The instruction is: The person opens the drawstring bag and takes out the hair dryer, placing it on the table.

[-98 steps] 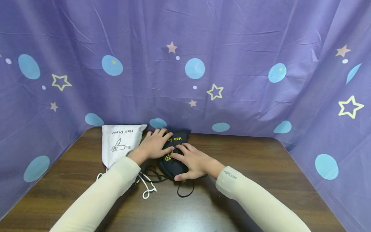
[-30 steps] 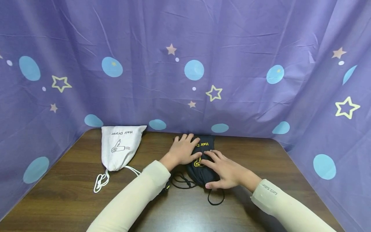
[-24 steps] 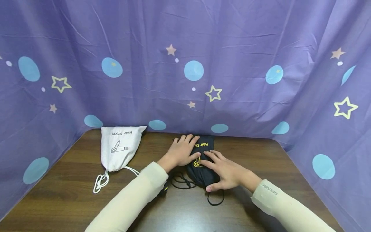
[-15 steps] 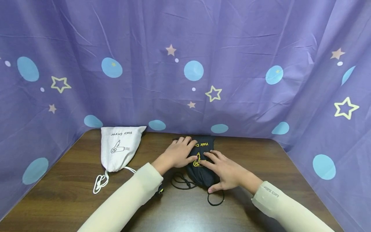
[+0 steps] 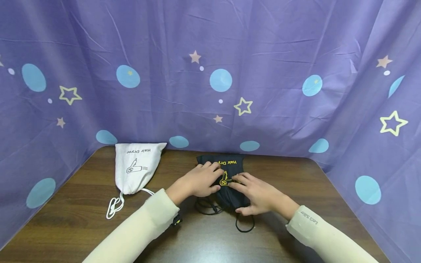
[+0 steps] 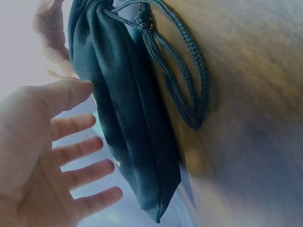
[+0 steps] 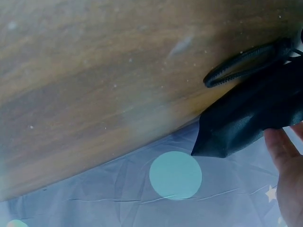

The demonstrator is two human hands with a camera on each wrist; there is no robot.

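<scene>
A black drawstring bag [image 5: 234, 168] with yellow "Hair Dryer" lettering lies flat near the back of the table. My left hand [image 5: 198, 181] hovers at its left side, fingers spread; in the left wrist view the thumb's tip [image 6: 85, 87] is right by the cloth, and contact is uncertain. Across the bag's right side lies my right hand [image 5: 258, 194], its fingertips on the printed face. In the right wrist view a thumb [image 7: 277, 142] meets the edge of the bag [image 7: 246, 111]. Black cord loops [image 5: 245, 231] trail toward the front.
A white drawstring bag [image 5: 137, 170], also printed "Hair Dryer", lies to the left with its white cord [image 5: 113, 207] hanging forward. The brown wooden table [image 5: 296, 179] ends at a purple curtain [image 5: 269, 109] with stars and blue dots.
The black bag has shifted right, away from the white bag, under both hands. Since then my left hand has drawn back left and nearer, uncovering more lettering; the right hand has barely moved.
</scene>
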